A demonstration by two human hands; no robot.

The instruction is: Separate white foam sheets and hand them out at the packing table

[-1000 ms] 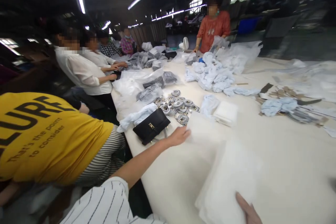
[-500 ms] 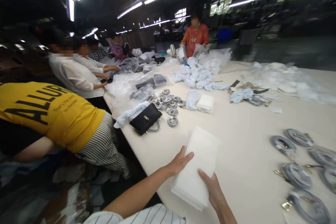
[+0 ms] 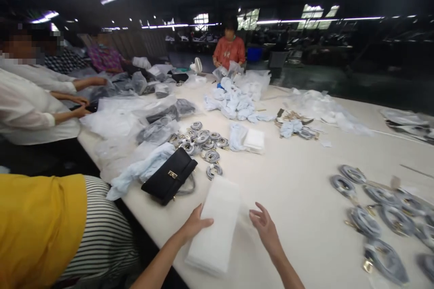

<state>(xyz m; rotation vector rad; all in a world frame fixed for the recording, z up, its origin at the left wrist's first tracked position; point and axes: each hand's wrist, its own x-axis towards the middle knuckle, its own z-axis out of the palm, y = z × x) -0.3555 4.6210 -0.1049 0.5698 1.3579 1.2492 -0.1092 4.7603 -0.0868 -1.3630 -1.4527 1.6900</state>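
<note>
A stack of white foam sheets [image 3: 217, 228] lies tilted at the near edge of the table, in front of me. My left hand [image 3: 198, 224] grips its left edge, thumb on top and the fingers hidden beneath. To the right of the stack, my right hand [image 3: 263, 226] is off it, with fingers apart and slightly curled; I see nothing in them. Just beyond my left hand sits a black handbag [image 3: 170, 175] with a gold clasp and a grey handle. Behind it are several coiled grey straps [image 3: 210, 157].
More coiled straps [image 3: 383, 207] with gold clips lie on the right. A smaller white stack [image 3: 254, 140] and crumpled pale-blue wrapping [image 3: 233, 101] are farther back. A co-worker in yellow [image 3: 40, 230] bends at the left edge; another in orange [image 3: 229, 51] stands across the table.
My right hand has let go of the foam stack and moved off to its right. The left still holds it. The view has turned to the right.
</note>
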